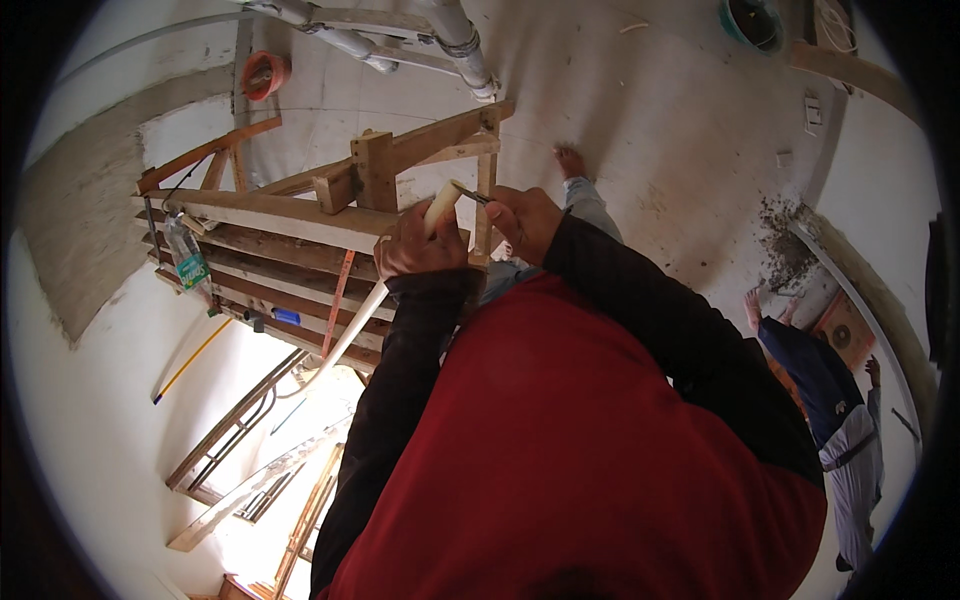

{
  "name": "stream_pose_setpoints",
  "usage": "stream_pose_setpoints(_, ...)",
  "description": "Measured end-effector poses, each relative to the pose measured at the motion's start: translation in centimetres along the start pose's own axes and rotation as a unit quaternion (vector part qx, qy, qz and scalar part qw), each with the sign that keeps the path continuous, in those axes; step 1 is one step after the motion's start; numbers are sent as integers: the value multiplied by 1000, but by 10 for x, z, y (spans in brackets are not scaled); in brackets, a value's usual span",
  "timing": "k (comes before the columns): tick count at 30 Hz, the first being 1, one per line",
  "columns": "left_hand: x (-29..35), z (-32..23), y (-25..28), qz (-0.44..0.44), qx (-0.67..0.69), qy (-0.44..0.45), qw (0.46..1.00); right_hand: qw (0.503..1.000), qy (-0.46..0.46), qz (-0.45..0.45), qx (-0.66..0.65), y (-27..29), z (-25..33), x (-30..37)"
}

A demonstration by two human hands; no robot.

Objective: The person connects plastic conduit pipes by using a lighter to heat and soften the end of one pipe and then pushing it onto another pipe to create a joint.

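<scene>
My left hand (408,248) is wrapped round a long cream-coloured pipe (362,316), close to its upper end. The pipe slants down past my left sleeve toward the bright lower left, where it bends. Pinched in my right hand (527,222) is a thin dark metal tool (471,193), whose tip touches or nearly touches the pipe's open end. Its handle is hidden by my fingers, so its exact kind does not show. Both hands are above the near end of a wooden frame of planks (270,215).
On the planks lie a plastic bottle (186,252), a blue cylinder (286,316) and an orange strip (338,300). An orange bucket (264,75) and a ladder-like stand (385,35) are beyond. Another person (825,390) is at the right, near a rubble pile (785,245).
</scene>
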State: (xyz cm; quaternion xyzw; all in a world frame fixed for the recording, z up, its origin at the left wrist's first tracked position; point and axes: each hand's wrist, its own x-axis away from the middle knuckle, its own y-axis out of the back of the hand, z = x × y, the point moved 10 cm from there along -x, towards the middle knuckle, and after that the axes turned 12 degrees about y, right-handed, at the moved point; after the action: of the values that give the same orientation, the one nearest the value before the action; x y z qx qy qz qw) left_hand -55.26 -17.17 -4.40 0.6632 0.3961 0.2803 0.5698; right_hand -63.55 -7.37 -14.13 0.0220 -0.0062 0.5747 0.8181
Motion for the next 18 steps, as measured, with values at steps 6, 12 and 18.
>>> stream_pose_setpoints(6, -1, -1, 2, 13, -25, 19, 999, 992, 44, -4, 116, -7, -48, 2)
stream_pose_setpoints(12, 4, -10, 11, -62, -65, -50, 995, 988, -39, -73, 131, 35, -69, 31)
stream_pose_setpoints(18, 6, -7, 1, 7, -42, -51, 998, 1000, -7, -29, 8, 19, 15, 9)
